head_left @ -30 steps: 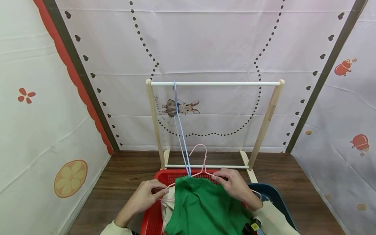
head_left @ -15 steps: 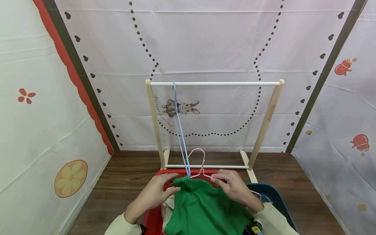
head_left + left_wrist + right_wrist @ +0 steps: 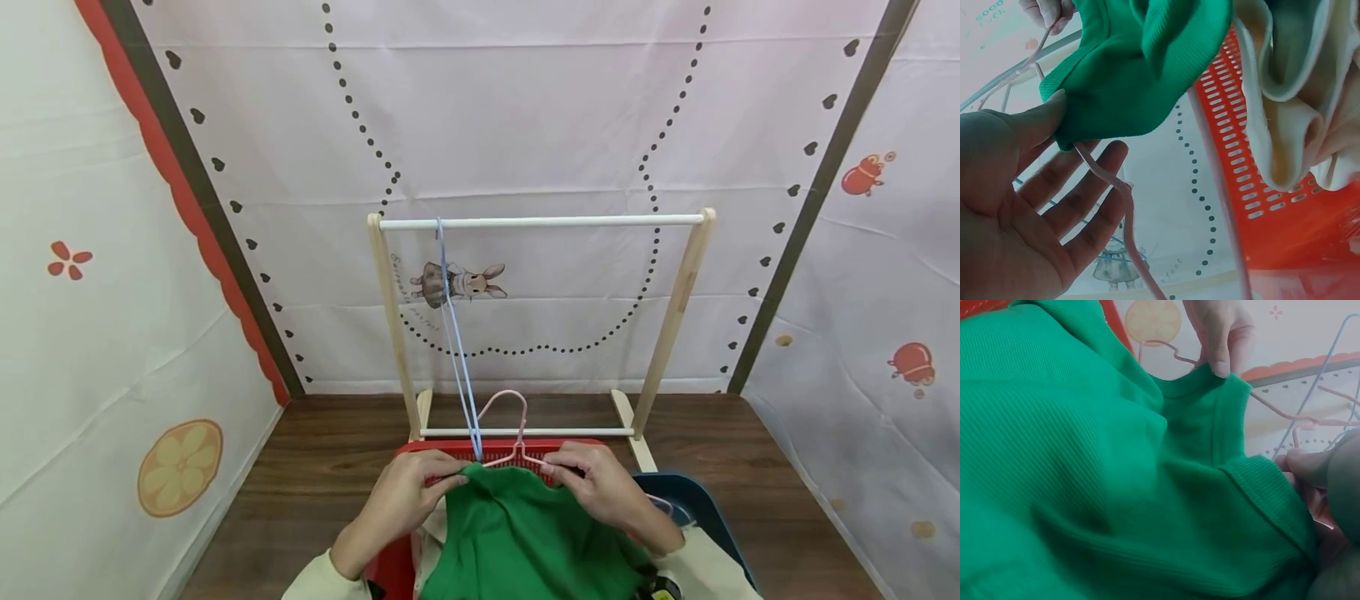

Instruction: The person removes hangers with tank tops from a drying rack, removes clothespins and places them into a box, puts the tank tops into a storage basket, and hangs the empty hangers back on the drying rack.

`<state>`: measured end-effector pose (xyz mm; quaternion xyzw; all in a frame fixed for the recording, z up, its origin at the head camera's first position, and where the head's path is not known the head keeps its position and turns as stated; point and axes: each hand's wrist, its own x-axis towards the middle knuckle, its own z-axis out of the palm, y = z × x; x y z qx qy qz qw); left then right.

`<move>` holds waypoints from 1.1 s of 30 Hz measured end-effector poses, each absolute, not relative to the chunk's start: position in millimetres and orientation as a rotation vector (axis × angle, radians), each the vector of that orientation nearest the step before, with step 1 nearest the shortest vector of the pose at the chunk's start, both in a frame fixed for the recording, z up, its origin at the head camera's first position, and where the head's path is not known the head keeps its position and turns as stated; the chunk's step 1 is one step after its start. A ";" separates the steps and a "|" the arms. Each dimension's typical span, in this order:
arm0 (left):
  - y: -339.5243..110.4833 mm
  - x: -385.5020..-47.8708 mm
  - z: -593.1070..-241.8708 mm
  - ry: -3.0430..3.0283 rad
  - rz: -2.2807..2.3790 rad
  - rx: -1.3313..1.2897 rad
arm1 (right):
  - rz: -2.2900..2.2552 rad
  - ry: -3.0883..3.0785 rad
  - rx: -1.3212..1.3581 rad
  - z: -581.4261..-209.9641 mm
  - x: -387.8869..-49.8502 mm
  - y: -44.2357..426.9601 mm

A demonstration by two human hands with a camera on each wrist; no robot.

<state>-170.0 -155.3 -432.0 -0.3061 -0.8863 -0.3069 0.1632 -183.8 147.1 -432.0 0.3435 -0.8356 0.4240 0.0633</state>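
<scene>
A green ribbed tank top (image 3: 536, 533) hangs partly over a pink clothes hanger (image 3: 521, 417), whose hook stands up above the neckline. My left hand (image 3: 408, 492) pinches the top's left shoulder strap between thumb and fingers. In the left wrist view the hanger's bent end (image 3: 1125, 187) comes out from under that strap, across the other fingers. On the other side my right hand (image 3: 596, 487) pinches the hanger's arm beside the top's neckline. The right wrist view shows the right fingers (image 3: 1310, 469) partly hidden at the edge of the cloth.
A wooden rack (image 3: 682, 308) with a white rail (image 3: 555, 222) stands behind. From its left end hangs a blue hanger (image 3: 457, 342). Below the hands is a red basket (image 3: 390, 567) with cream cloth (image 3: 429, 542). A dark blue tub (image 3: 701, 500) stands at the right.
My left hand has moved right from the hanger's left end to the green top's strap and now pinches it. The pink hanger's hook has dropped a little. The right hand keeps its hold.
</scene>
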 end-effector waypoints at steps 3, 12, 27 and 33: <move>-157.6 -168.8 -434.3 -2.530 -0.873 -0.865 | 1.252 -2.511 1.029 -432.0 -183.4 152.5; -167.5 -165.3 -433.8 -2.563 -0.940 -0.859 | 1.232 -2.521 0.924 -429.5 -184.1 173.6; -172.6 -164.3 -434.2 -2.601 -1.067 -0.885 | 1.178 -2.509 0.882 -426.6 -185.3 187.3; -174.8 -163.7 -433.5 -2.616 -1.086 -0.882 | 1.147 -2.516 0.876 -426.6 -186.5 190.9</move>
